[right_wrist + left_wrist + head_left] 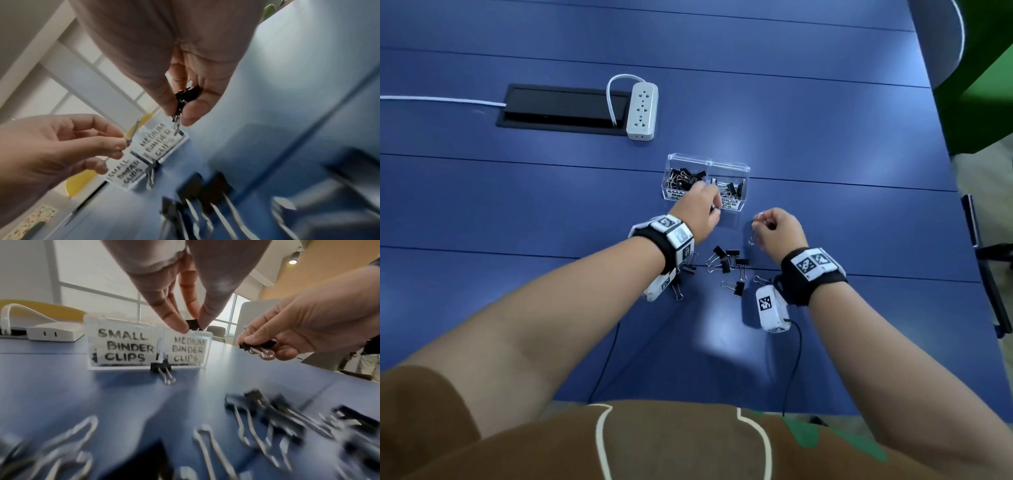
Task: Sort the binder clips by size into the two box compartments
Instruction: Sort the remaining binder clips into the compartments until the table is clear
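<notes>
My left hand (702,209) pinches a binder clip (193,324) above the medium compartment (188,350), poised to drop it. My right hand (779,228) grips another clip (258,347) just right of the box (707,181). Unsorted clips (726,265) lie nearer on the tabletop (825,154).

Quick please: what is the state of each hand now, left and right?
Left hand: pinches a binder clip above the box.
Right hand: pinches another clip.
</notes>
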A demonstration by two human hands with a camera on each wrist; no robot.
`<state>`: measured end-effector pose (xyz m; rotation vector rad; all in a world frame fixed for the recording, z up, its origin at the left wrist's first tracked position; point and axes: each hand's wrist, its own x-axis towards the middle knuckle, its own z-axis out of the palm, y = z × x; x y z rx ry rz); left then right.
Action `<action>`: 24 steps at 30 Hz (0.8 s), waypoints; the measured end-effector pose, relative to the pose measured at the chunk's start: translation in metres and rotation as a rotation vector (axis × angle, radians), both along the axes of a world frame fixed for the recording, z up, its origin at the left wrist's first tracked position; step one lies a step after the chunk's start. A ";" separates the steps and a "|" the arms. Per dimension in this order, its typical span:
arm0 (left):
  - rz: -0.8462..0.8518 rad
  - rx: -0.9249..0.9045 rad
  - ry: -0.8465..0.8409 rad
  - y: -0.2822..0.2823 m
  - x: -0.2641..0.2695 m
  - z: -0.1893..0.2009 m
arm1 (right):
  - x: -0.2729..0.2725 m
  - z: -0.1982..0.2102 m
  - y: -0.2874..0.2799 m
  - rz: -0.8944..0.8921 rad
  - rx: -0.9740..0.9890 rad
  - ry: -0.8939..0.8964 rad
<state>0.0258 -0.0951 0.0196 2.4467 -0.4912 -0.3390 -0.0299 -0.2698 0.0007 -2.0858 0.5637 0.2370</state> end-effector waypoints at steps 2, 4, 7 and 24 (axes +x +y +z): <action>0.020 -0.002 -0.007 -0.007 0.016 0.006 | 0.021 0.011 0.003 -0.010 0.010 -0.042; 0.032 0.010 0.010 -0.011 0.028 0.008 | 0.042 0.019 0.007 0.011 -0.012 -0.075; 0.034 0.030 0.024 -0.009 0.031 0.005 | 0.068 0.026 0.016 0.044 -0.043 -0.109; -0.148 0.386 0.091 0.019 0.001 -0.050 | 0.074 0.015 0.016 0.519 -0.423 -0.108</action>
